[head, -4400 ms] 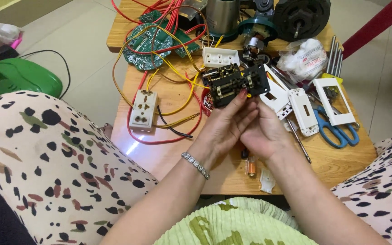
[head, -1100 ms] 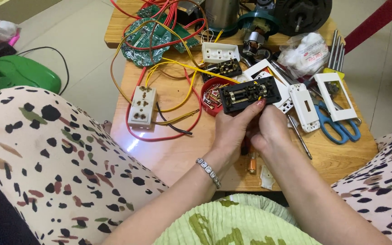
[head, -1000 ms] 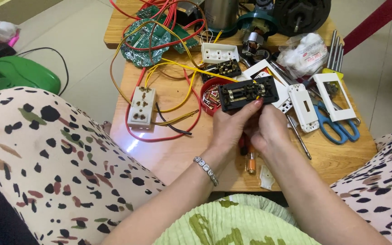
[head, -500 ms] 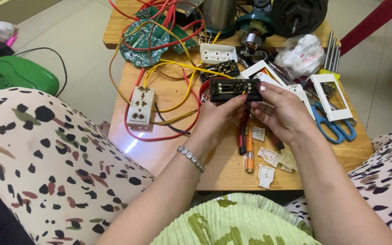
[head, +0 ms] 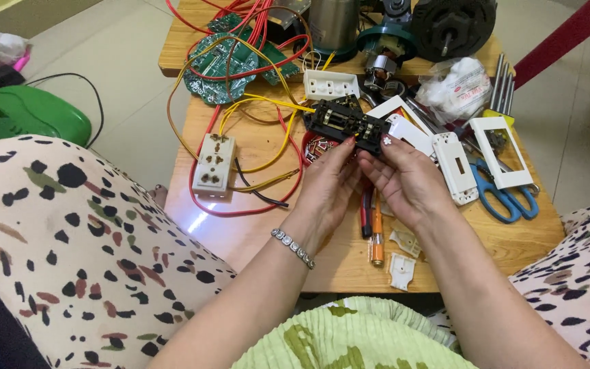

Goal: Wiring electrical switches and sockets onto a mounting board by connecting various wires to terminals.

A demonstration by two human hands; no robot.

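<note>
Both hands are gripping a black switch block above the table, the left hand pinching its near edge, the right hand its right end. A screwdriver is lying just beneath them, scissors off right.

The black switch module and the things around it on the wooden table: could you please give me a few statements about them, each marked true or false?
1. Both hands hold the black switch module. True: left hand and right hand grip it together.
2. The blue-handled scissors lie left of the hands. False: they lie to the right.
3. A beige socket plate lies on the table, with red and yellow wires beside it. True.
4. The orange-handled screwdriver is in the right hand. False: it lies on the table.
</note>
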